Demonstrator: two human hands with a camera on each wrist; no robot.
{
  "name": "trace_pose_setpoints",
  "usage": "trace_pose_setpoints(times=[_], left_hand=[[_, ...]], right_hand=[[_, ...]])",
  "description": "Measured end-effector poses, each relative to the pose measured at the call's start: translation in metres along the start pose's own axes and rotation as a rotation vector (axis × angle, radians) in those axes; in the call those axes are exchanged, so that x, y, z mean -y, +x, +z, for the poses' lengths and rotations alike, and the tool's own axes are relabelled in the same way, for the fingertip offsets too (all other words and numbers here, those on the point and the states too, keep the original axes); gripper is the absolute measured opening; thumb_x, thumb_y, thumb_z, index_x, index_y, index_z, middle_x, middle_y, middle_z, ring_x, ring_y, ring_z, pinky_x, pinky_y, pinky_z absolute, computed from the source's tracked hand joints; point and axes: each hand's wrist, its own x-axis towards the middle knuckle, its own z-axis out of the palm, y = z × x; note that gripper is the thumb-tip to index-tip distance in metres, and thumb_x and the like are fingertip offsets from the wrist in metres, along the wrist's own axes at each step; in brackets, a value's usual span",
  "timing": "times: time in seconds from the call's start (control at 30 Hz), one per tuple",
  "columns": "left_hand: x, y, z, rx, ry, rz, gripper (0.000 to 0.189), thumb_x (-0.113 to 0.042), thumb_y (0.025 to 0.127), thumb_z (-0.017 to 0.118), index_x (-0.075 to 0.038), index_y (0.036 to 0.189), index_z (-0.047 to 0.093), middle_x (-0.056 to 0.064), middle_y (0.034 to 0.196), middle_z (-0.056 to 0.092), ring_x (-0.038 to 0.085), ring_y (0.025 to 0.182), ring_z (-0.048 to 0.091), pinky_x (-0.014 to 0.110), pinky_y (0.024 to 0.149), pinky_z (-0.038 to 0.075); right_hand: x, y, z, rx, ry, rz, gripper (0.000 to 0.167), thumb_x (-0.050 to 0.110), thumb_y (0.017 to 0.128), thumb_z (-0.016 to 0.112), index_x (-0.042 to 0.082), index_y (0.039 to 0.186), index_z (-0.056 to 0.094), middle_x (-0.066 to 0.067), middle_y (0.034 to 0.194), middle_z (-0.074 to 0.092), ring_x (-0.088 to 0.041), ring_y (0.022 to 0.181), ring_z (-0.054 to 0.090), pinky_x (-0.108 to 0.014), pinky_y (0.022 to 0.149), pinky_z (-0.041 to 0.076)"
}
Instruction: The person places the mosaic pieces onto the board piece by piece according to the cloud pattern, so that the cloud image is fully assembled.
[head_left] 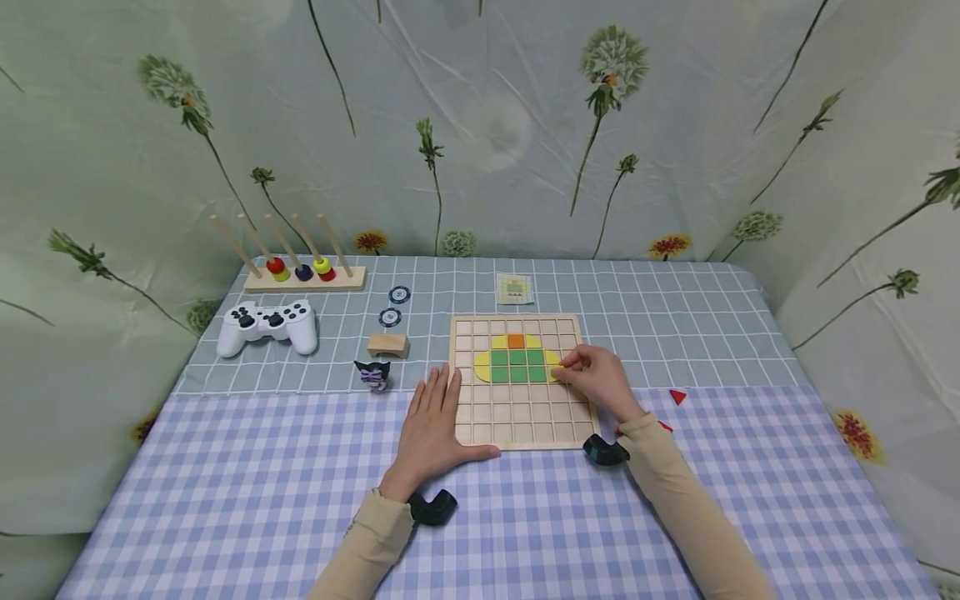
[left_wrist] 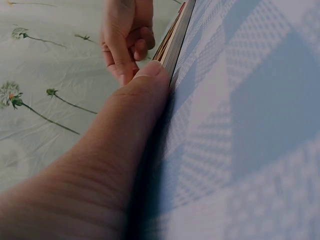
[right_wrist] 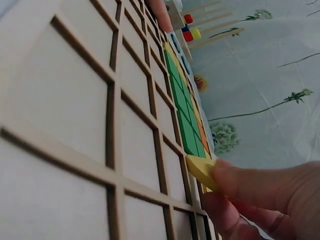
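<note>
A wooden grid board [head_left: 480,421] lies on the cloth with green squares [head_left: 517,357], an orange square [head_left: 516,341] and rounded yellow pieces [head_left: 482,366] set in its cells. My right hand [head_left: 600,379] is over the board's right side. Between thumb and fingers it pinches a yellow piece [right_wrist: 201,171], which is tilted at a cell beside the green squares. Spread along the board's left edge, my left hand [head_left: 432,425] has its fingers straight and its thumb [left_wrist: 150,75] at the front edge.
Red triangles [head_left: 678,397] lie right of the board, partly behind my right sleeve. A pattern card [head_left: 514,288] sits beyond it. To the left are a game controller [head_left: 267,327], a peg stand with beads [head_left: 303,282], round chips [head_left: 390,317], a wooden arch block [head_left: 387,345] and a small figurine [head_left: 373,375].
</note>
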Motion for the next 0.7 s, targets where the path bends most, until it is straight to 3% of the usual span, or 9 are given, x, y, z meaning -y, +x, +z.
trace_pose_setpoints(times=[0.2,0.5,0.7], left_hand=[[0.0001,-0.0001,-0.0013,-0.001,0.001,0.001,0.129,-0.084,0.062,0.057,-0.002,0.151,0.014,0.018,0.156,0.011,0.03,0.143,0.004,0.04,0.114,0.001],[-0.0001,0.0,-0.0015,-0.01,-0.002,0.006,0.129,-0.084,0.062,0.058,-0.001,0.151,0.015,0.018,0.156,0.012,0.031,0.143,0.005,0.041,0.114,0.002],[0.0003,0.0003,-0.0004,0.002,0.001,0.001,0.129,-0.084,0.062,0.057,-0.002,0.151,0.014,0.017,0.156,0.01,0.03,0.143,0.003,0.04,0.114,0.001]], right_hand=[[0.0013,0.002,-0.0006,-0.013,-0.017,0.02,0.015,0.017,0.08,0.077,0.004,0.077,0.07,0.0,0.065,0.061,-0.015,0.058,0.05,-0.028,0.053,0.041],[0.0026,0.0024,0.0041,-0.035,-0.013,-0.026,0.011,0.011,0.079,0.078,0.003,0.075,0.07,-0.001,0.065,0.062,-0.015,0.059,0.052,-0.03,0.056,0.041],[0.0022,-0.0014,-0.0032,-0.033,-0.058,0.004,0.012,0.016,0.08,0.077,0.005,0.078,0.071,-0.001,0.068,0.062,-0.016,0.062,0.052,-0.029,0.055,0.04]])
